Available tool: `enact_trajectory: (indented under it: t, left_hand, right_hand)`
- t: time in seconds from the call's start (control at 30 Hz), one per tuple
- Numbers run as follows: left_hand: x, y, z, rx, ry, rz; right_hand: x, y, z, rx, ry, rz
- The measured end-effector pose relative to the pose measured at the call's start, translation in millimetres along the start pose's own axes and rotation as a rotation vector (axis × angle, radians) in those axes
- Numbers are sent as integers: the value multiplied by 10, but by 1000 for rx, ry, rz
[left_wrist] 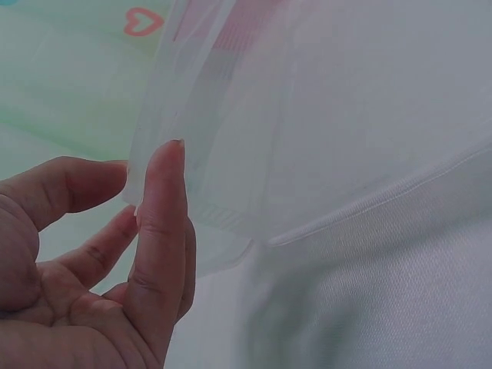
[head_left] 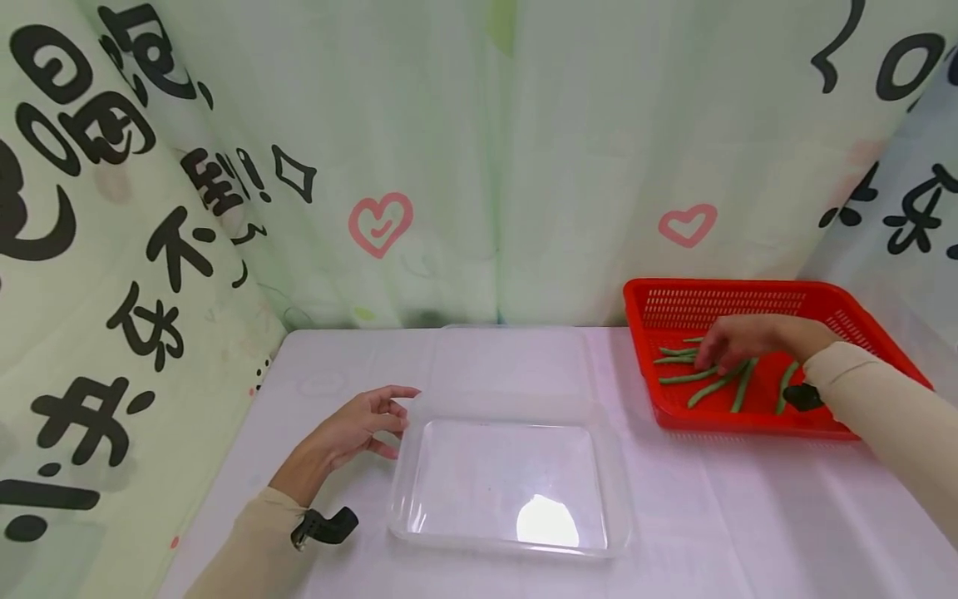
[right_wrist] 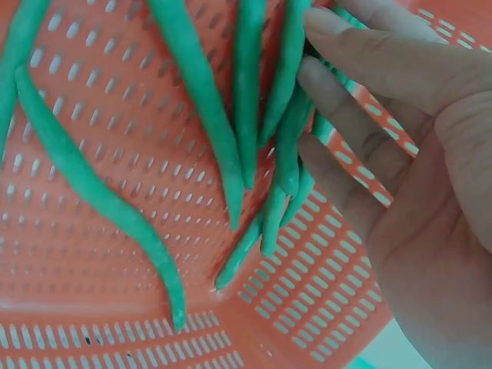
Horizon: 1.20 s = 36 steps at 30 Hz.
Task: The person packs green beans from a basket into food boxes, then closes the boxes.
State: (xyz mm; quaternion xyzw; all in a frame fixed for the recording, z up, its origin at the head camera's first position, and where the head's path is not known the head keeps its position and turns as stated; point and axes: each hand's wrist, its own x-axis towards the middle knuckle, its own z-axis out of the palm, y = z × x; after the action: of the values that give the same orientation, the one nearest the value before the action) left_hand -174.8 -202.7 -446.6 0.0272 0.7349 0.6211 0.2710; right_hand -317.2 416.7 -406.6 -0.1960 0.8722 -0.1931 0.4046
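Both hands are at work: the left hand [head_left: 359,428] rests relaxed, fingertips touching the clear tray's [head_left: 509,487] left rim, holding nothing; the right hand [head_left: 737,341] reaches into the red basket [head_left: 748,304], fingers loosely spread over the beans [right_wrist: 200,100], none pinched yet. Best to close on one bean and lift cleanly while steadying the tray. Beans lie under the right fingers, well apart from the left hand across the desk [head_left: 748,516].

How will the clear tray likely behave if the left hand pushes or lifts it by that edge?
The clear tray looks thin-walled and empty, so it is probably light and would slide easily on the smooth tablecloth. The left hand touches only one rim; lifted there, the tray may flex or tilt. Its glossy plastic could be somewhat slippery.
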Motion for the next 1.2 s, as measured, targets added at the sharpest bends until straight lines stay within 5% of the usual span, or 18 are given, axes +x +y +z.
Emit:
enact_trajectory:
  t: [0.83,1.2]
  left_hand:
    - [11,-3,-6,6,9,-9]
    - [-2,16,10,18,12,-18]
  right_hand:
    - [-34,-53,19,-179,-41,67]
    - [-220,-154,32,-65,42,-1]
